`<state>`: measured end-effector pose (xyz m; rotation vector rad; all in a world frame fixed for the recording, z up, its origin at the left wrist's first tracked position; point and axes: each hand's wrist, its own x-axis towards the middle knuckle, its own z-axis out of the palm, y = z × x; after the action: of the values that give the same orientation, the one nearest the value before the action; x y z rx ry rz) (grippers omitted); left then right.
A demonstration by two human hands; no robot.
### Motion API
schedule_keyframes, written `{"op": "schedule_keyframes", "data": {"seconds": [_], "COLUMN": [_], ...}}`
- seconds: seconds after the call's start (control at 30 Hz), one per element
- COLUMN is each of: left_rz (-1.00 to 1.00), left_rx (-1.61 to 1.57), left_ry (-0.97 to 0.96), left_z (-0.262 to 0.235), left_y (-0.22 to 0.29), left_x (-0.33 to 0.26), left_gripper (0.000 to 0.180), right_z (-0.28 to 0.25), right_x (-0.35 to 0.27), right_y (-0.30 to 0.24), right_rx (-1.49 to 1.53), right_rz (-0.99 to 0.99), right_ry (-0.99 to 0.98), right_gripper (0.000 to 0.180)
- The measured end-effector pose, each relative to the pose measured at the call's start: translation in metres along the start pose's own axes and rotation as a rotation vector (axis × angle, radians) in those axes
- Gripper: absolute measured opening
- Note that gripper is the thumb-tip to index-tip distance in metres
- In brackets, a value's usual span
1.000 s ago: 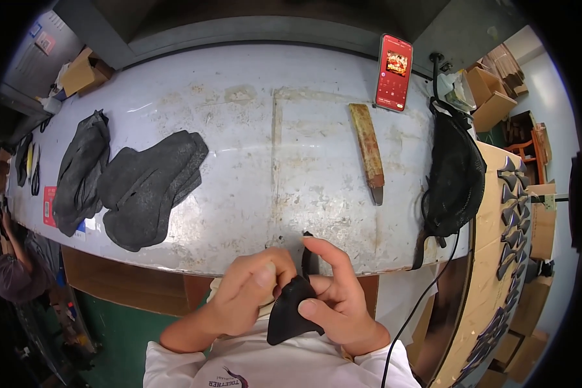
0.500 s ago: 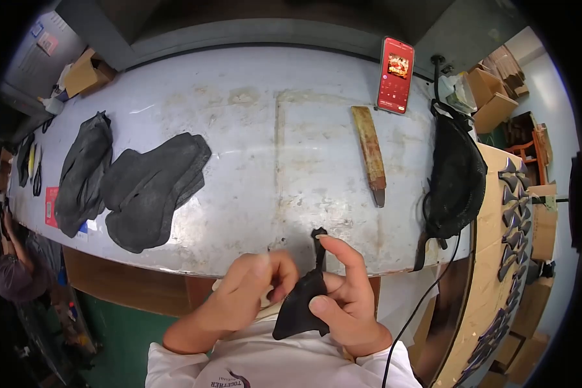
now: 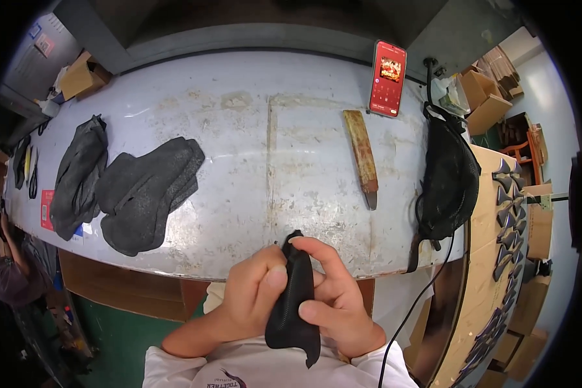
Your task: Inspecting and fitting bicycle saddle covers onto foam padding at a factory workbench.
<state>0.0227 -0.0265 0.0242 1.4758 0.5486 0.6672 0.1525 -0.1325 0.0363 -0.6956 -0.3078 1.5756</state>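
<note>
Clamps one black stitched fabric piece (image 3: 297,294) between left hand (image 3: 255,288) and right hand (image 3: 338,304) at the near edge of the worktop (image 3: 239,207). Looks partway through this piece: already seamed, not set down; cannot tell what else is left for it. Counts two dark grey piles (image 3: 150,197) at left, one flat-handled blade (image 3: 361,152), one phone (image 3: 388,81) at far right, one black bag (image 3: 451,174) at right; on cardboard (image 3: 482,242) farther right, many dark pointed pieces (image 3: 507,220), too crowded to count.

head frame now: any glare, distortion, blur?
Head view: pale glare streaks on the tabletop; head view: its far edge bows and the picture's corners go black; head view: hands look fairly sharp; head view: held black piece is dark, seam faintly visible.
</note>
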Motion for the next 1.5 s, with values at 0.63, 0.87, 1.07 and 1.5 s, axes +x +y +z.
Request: {"op": "schedule_keyframes", "data": {"seconds": [0.63,0.87,1.07,1.5], "left_rz": [-0.01,0.012,-0.146,-0.16], "left_rx": [-0.042,0.0,-0.167,-0.058], "left_ry": [-0.152,-0.043,-0.106,-0.191], "left_z": [-0.01,-0.001,0.005,-0.005], "left_y": [-0.013,-0.017,-0.01,-0.008], "left_x": [0.004,0.0,0.002,0.014], "left_gripper": [0.028,0.028,0.019,0.026], "right_z": [0.003,0.006,0.009,0.001], "right_x": [0.007,0.011,0.021,0.033], "right_y": [0.011,0.006,0.01,0.008], "right_rx": [-0.193,-0.034,-0.075,0.139], "right_rz": [-0.403,-0.334,-0.437,-0.362], "right_ry": [0.364,0.36,0.425,0.476], "right_gripper": [0.073,0.071,0.068,0.048]}}
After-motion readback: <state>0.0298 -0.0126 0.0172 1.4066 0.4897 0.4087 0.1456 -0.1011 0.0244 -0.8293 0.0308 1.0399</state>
